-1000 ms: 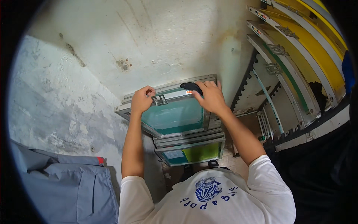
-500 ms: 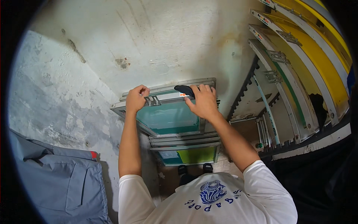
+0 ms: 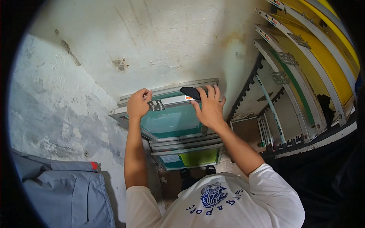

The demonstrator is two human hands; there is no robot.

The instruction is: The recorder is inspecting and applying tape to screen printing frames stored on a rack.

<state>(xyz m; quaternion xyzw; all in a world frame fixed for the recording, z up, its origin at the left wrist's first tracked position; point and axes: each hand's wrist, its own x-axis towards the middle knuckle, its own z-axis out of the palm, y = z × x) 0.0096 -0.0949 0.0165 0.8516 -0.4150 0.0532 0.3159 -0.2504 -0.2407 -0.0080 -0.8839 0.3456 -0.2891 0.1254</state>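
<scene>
Against the wall leans a metal-framed mesh screen (image 3: 171, 121) with teal mesh, like a screen-printing frame. My left hand (image 3: 138, 103) is closed over the left part of its top bar, fingers curled, beside a small metal bracket (image 3: 156, 105) fixed to the bar. On the right part of the same bar, my right hand (image 3: 210, 108) holds a folded black cloth (image 3: 189, 92). The thumb is on the near side and the fingers reach over the top. Another metal frame (image 3: 178, 84) stands just behind, its lower part hidden.
Below lean several more framed screens (image 3: 197, 156), one partly yellow-green. At right, a slotted rack (image 3: 243, 97) carries large yellow and green screens (image 3: 319, 49). Grey clothing (image 3: 64, 190) hangs at lower left. My sandals (image 3: 210, 169) show on the floor.
My view has shifted slightly. Both hands stay on the top bar; the right hand's fingers have lifted and spread a little.
</scene>
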